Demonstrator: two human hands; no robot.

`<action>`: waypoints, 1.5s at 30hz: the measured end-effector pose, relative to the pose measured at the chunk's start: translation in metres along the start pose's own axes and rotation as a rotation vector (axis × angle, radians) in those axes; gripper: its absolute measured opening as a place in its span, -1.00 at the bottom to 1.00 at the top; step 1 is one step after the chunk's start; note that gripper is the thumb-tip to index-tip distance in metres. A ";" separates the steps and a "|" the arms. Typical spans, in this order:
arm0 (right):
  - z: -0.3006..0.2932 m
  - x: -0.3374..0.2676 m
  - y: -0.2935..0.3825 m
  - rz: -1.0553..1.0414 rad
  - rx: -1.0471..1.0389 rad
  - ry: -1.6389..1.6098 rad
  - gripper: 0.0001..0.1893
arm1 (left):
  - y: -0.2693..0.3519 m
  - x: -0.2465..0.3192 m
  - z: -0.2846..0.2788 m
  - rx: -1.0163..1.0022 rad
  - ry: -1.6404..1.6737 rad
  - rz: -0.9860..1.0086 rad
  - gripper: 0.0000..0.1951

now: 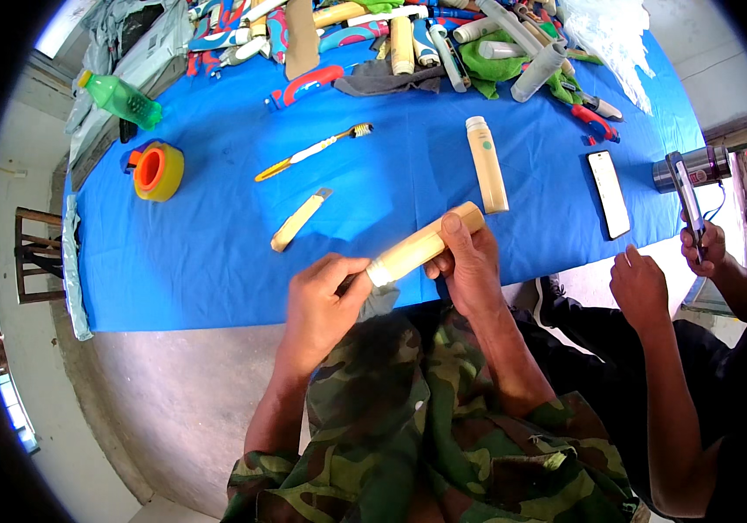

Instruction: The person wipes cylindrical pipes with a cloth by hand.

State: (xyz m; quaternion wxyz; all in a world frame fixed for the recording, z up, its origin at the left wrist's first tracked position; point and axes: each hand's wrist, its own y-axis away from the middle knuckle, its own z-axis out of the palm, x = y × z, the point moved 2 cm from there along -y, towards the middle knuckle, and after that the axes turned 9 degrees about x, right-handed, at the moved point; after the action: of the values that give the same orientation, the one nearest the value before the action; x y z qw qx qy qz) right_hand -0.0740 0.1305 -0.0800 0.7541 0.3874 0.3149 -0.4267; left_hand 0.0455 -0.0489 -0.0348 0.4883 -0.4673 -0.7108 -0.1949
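A tan cylindrical tube (pixel 409 253) with a white ribbed neck lies slantwise between my hands, over the table's near edge. My right hand (pixel 471 261) grips its far right end, thumb on top. At the white neck, the thumb and forefinger of my left hand (pixel 331 301) pinch the tube. A grey cloth (pixel 381 301) hangs just below the neck; whether my left hand also holds it is hidden. Beyond my hands, a similar tan tube (pixel 488 170) lies on the blue cloth. A yellow utility knife (pixel 298 222) and a yellow-and-white toothbrush (pixel 318 150) rest further left.
Tubes and red-and-blue handles (pixel 353 36) are heaped along the far side of the blue-covered table (pixel 216 261). A tape roll (pixel 162 171) and green bottle (pixel 121 101) sit left. At right are a phone (pixel 609 195), a metal flask (pixel 690 168) and another person's hand (pixel 640 287).
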 end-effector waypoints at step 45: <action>-0.027 -0.024 0.019 0.007 0.119 -0.243 -0.56 | -0.013 0.012 0.011 0.029 -0.394 0.272 -0.64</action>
State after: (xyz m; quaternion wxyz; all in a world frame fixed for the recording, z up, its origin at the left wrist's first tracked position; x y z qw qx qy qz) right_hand -0.0711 0.1697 -0.0682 0.7640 0.3780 0.1940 -0.4856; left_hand 0.0277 -0.0418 -0.0270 0.3687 -0.5805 -0.7256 -0.0221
